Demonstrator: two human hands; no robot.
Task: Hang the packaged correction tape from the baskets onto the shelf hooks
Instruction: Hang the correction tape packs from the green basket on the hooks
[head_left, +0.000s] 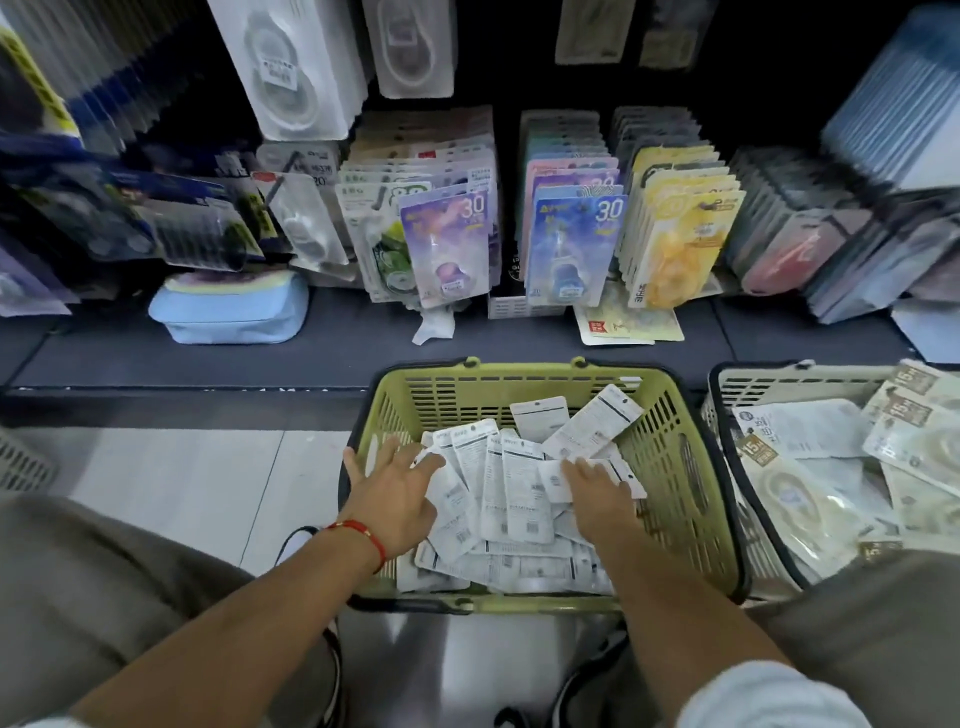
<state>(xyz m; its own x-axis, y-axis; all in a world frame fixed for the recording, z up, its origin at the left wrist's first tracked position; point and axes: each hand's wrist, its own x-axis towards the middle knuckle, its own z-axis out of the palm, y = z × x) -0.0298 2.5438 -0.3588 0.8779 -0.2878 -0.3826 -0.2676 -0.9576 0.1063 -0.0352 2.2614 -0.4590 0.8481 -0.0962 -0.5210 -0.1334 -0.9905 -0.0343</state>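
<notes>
White correction-tape packs (511, 499) heaped backs-up in green basket (670, 415); both grips spread wide.

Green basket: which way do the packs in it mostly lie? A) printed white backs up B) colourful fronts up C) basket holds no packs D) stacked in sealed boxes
A: the packs in the green basket show white backs with small print and barcodes, under the left hand and right hand.
</notes>
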